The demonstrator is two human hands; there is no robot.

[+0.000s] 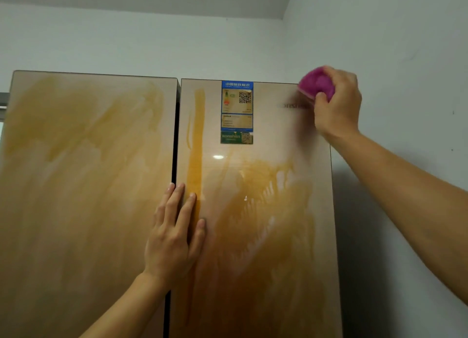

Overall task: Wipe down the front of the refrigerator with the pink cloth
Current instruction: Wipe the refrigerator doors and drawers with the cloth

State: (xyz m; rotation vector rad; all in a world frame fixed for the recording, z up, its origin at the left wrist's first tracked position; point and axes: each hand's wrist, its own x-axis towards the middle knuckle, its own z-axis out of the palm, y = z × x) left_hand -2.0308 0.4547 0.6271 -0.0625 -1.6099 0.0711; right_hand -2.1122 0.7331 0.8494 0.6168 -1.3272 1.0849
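Smears of yellow streak the refrigerator (88, 173) front. Near the seam between its two doors, the left hand (174, 234) presses flat, fingers straight. At the right door's top right corner, the right hand (338, 104) grips the bunched pink cloth (316, 83).

Glossy beige-gold refrigerator doors (88, 185), amber smears and streaks across both. Magenta cloth (316, 83) upper right. Blue-bordered label (237, 104), black-white QR square; green sticker (236, 137) beneath. Pale grey-white wall (405, 46).
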